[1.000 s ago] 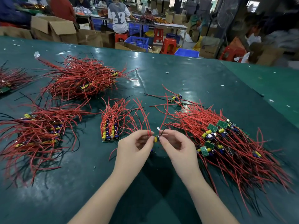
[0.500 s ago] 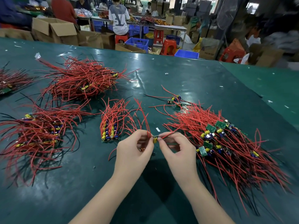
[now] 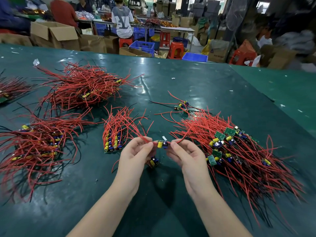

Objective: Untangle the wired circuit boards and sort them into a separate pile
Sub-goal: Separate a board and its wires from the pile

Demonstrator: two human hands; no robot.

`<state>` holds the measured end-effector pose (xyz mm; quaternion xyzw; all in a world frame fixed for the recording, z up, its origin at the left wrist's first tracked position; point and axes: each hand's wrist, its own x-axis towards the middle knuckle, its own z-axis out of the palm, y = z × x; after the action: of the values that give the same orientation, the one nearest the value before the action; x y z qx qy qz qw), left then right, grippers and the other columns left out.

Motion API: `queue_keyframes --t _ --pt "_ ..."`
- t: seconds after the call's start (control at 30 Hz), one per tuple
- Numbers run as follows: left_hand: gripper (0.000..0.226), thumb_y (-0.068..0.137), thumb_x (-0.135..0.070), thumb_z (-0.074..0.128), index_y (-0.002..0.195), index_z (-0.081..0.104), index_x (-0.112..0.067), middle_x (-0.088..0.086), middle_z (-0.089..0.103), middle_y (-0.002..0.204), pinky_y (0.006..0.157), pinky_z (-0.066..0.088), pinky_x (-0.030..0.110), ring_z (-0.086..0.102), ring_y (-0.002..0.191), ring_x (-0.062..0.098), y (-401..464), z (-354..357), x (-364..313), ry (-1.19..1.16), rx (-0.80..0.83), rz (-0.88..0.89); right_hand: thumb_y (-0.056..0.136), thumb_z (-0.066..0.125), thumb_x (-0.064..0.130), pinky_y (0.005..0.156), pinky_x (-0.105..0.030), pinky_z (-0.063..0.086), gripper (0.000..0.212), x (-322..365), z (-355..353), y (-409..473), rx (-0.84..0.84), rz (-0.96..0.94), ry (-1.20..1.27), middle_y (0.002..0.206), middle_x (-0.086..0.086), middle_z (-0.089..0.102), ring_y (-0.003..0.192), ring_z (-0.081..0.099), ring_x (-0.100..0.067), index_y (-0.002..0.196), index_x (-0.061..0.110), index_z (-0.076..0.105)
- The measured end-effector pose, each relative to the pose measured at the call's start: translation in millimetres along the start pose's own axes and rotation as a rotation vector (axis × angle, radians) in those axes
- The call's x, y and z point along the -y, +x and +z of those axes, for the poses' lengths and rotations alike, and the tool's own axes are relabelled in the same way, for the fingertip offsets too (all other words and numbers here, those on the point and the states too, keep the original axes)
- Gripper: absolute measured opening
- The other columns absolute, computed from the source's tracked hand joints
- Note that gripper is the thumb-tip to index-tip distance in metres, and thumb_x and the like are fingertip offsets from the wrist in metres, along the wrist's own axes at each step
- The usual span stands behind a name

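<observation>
A board (image 3: 162, 144) hangs between your hands above the green table (image 3: 205, 86): your left hand (image 3: 136, 153) pinches its red leads, your right hand (image 3: 185, 153) pinches the wire on the other side. Pull too hard and, likely, a lead snags the tangle (image 3: 239, 151) or tears off. Count one held board, one board (image 3: 153, 161) lying under it, one neat stack (image 3: 113, 140), three more piles in full view.

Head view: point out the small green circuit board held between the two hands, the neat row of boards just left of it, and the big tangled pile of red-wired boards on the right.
Small green circuit board (image 3: 162, 144), head view: its yellow capacitor.
Neat row of boards (image 3: 113, 142), head view: middle of the row.
Tangled pile of red-wired boards (image 3: 227, 147), head view: the boards in its middle.
</observation>
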<state>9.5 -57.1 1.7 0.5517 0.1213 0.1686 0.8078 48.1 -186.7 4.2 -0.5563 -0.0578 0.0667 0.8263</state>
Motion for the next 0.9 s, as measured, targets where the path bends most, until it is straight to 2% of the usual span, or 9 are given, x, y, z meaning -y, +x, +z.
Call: queue_keyframes --t 0.07,0.2,0.33,0.47,0.53,0.6,0.73,0.83,0.9 --pt "0.014 0.093 0.001 0.053 0.090 0.061 -0.010 0.005 0.073 0.085 0.073 0.056 0.021 0.069 0.080 0.014 2.2 0.4 -2.0 -0.206 0.031 -0.151 0.087 0.063 0.005 0.073 -0.023 0.055 0.016 2.0 -0.2 -0.1 0.033 0.067 0.095 0.091 -0.014 0.073 0.085 0.071 -0.021 0.078 0.015 0.072" --pt "0.011 0.090 -0.003 0.055 0.093 0.060 -0.012 0.007 0.074 0.086 0.068 0.058 0.021 0.072 0.077 0.014 3.8 1.1 -5.6 -0.406 0.044 -0.348 0.077 0.068 0.012 0.071 -0.022 0.055 0.005 3.6 -0.3 0.9 0.061 0.175 0.231 0.094 -0.017 0.073 0.085 0.072 -0.021 0.081 0.012 0.071" --pt "0.014 0.076 -0.008 0.063 0.089 0.063 -0.012 0.007 0.074 0.084 0.071 0.059 0.022 0.072 0.073 0.013 3.2 0.8 -7.1 -0.519 0.048 -0.462 0.070 0.073 0.014 0.066 -0.021 0.056 0.022 4.2 -2.6 1.7 0.064 0.303 0.333 0.094 -0.016 0.074 0.081 0.073 -0.019 0.091 0.007 0.066" --pt "0.009 0.086 -0.006 0.059 0.088 0.063 -0.013 0.007 0.074 0.084 0.068 0.059 0.022 0.072 0.074 0.014 6.3 -1.7 -4.1 -0.414 0.056 -0.406 0.075 0.071 0.013 0.067 -0.021 0.056 0.012 5.3 -4.0 0.8 0.050 0.269 0.257 0.096 -0.018 0.073 0.083 0.073 -0.022 0.086 0.010 0.069" --pt "0.008 0.080 -0.010 0.064 0.085 0.065 -0.015 0.007 0.073 0.085 0.067 0.057 0.021 0.072 0.076 0.014 6.4 -2.4 -2.8 -0.341 0.071 -0.326 0.082 0.067 0.009 0.068 -0.022 0.056 0.005 4.9 -3.7 -0.4 0.041 0.201 0.168 0.096 -0.018 0.074 0.085 0.073 -0.023 0.083 0.011 0.071" --pt "0.007 0.074 -0.014 0.069 0.078 0.071 -0.018 0.007 0.073 0.086 0.069 0.056 0.021 0.070 0.077 0.013 4.3 -2.3 -2.2 -0.309 0.105 -0.258 0.083 0.066 0.006 0.070 -0.022 0.056 0.007 5.1 -4.1 -1.4 0.041 0.160 0.128 0.097 -0.019 0.073 0.086 0.073 -0.025 0.085 0.011 0.070" --pt "0.010 0.072 -0.011 0.071 0.076 0.076 -0.018 0.009 0.073 0.089 0.068 0.055 0.021 0.071 0.078 0.014 2.9 -3.3 -0.8 -0.308 0.115 -0.234 0.068 0.073 0.011 0.071 -0.023 0.056 0.025 7.9 -3.8 -0.5 0.082 0.170 0.208 0.097 -0.018 0.073 0.085 0.072 -0.024 0.093 0.011 0.069" --pt "0.011 0.069 -0.011 0.072 0.078 0.077 -0.016 0.011 0.074 0.090 0.068 0.055 0.020 0.071 0.079 0.014 3.2 -3.9 -1.5 -0.295 0.121 -0.234 0.067 0.073 0.008 0.073 -0.023 0.056 0.019 7.5 -4.2 0.9 0.132 0.150 0.203 0.091 -0.011 0.073 0.087 0.072 -0.021 0.085 0.015 0.075" --pt "0.012 0.067 -0.012 0.072 0.078 0.077 -0.014 0.010 0.074 0.089 0.068 0.055 0.019 0.071 0.078 0.014 3.1 -3.6 -1.7 -0.277 0.114 -0.220 0.065 0.076 0.012 0.074 -0.023 0.055 0.021 6.4 -3.6 1.6 0.152 0.121 0.136 0.089 -0.008 0.073 0.088 0.071 -0.018 0.086 0.014 0.076"
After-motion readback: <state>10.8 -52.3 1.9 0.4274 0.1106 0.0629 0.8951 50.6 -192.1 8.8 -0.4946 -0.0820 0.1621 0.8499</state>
